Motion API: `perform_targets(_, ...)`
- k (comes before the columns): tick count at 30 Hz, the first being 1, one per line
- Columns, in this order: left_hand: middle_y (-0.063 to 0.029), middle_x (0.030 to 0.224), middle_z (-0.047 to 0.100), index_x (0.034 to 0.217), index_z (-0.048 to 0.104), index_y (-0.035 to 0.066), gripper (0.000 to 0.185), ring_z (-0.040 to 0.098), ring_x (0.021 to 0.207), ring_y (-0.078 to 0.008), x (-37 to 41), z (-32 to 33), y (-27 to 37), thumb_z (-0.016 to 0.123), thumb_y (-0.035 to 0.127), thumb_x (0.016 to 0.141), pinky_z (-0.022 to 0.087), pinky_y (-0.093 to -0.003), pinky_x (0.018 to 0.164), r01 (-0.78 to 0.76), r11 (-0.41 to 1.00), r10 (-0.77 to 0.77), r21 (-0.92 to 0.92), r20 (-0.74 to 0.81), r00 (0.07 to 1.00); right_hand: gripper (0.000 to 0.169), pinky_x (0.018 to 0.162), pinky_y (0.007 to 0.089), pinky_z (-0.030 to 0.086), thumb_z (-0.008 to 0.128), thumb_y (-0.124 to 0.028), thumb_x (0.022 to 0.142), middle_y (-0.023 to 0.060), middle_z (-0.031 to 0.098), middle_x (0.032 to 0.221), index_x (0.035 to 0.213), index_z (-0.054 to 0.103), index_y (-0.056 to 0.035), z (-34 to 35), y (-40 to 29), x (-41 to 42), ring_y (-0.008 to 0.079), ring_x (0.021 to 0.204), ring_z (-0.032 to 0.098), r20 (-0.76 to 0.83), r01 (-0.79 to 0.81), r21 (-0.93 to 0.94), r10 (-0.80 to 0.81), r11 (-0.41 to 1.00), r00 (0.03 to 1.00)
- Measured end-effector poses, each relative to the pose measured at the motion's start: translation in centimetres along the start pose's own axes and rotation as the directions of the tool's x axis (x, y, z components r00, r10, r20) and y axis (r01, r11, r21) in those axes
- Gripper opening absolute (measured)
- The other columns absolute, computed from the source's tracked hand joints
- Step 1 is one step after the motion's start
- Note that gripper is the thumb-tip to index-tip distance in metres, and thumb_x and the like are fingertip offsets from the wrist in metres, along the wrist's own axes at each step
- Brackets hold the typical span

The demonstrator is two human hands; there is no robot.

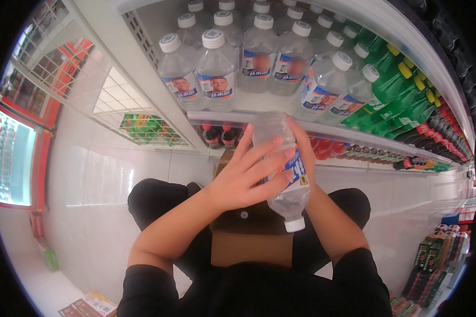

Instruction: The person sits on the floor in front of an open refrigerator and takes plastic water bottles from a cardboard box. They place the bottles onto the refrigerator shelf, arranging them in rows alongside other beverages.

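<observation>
Between my hands is a clear plastic bottle (289,201) with a blue, white and orange label. It is tilted, its white cap toward me and its base toward the shelf. My left hand (246,178) lies across the label with fingers spread over the near side. On the bottle's far right side is my right hand (304,152), partly hidden behind it. Below them an open cardboard box (252,249) sits between my knees; one white cap (244,214) shows in its dark inside. Ahead, matching bottles (216,79) stand in rows on a white shelf (258,105).
Green soda bottles (396,107) and cola bottles (432,130) fill the shelf's right side. Dark bottles with red caps (212,134) stand on the lower shelf. A white wire rack panel (83,87) rises at left, near a lit red cooler (14,158). Stacked drink packs (428,257) sit at right.
</observation>
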State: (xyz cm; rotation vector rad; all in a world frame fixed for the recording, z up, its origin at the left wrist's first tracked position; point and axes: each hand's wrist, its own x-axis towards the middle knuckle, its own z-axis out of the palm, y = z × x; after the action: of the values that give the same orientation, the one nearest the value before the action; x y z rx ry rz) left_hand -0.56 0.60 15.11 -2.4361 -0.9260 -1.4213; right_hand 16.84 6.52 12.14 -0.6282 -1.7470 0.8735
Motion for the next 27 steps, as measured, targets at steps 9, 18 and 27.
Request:
perform_targets(9, -0.0242, 0.139, 0.059, 0.13, 0.062, 0.002, 0.055, 0.054, 0.132, -0.0521, 0.0, 0.5, -2.4, 0.067, -0.017, 0.078, 0.046, -0.0588, 0.109, 0.16, 0.987, -0.161, -0.013, -0.098, 0.982, 0.062, 0.115, 0.041, 0.045, 0.059, -0.019, 0.106, 0.0118, 0.045, 0.156, 0.161, 0.031, -0.0137, 2.1, 0.1, -0.2, 0.0238, 0.137, 0.052, 0.061, -0.306, 0.596, 0.338, 0.742, 0.939)
perform_targets(18, -0.0207, 0.13, 0.065, 0.129, 0.065, -0.001, 0.066, 0.066, 0.117, -0.0414, 1.1, 0.5, -3.5, 0.076, -0.01, 0.065, 0.059, -0.042, 0.091, 0.265, 0.946, -0.21, 0.188, -0.268, 0.94, 0.068, 0.115, 0.0442, 0.043, 0.057, 0.0, 0.097, 0.0155, 0.054, 0.146, 0.158, 0.026, -0.0002, 1.1, -1.2, 2.0, 0.0262, 0.136, 0.052, 0.139, 0.01, 0.01, -0.011, 1.0, 0.99)
perform_targets(27, -0.0115, 0.098, 0.067, 0.121, 0.066, 0.0, 0.049, 0.069, 0.08, -0.0241, 2.8, 0.9, -3.4, 0.085, 0.002, 0.076, 0.057, -0.0348, 0.062, 0.474, 0.88, -0.428, 0.042, -0.368, 0.826, 0.076, 0.113, 0.0406, 0.044, 0.045, 0.013, 0.097, 0.0197, 0.044, 0.154, 0.164, 0.011, 0.0001, 1.6, -0.4, 3.2, 0.0283, 0.136, 0.055, 0.2, -0.243, 0.533, 0.158, 0.811, 0.967)
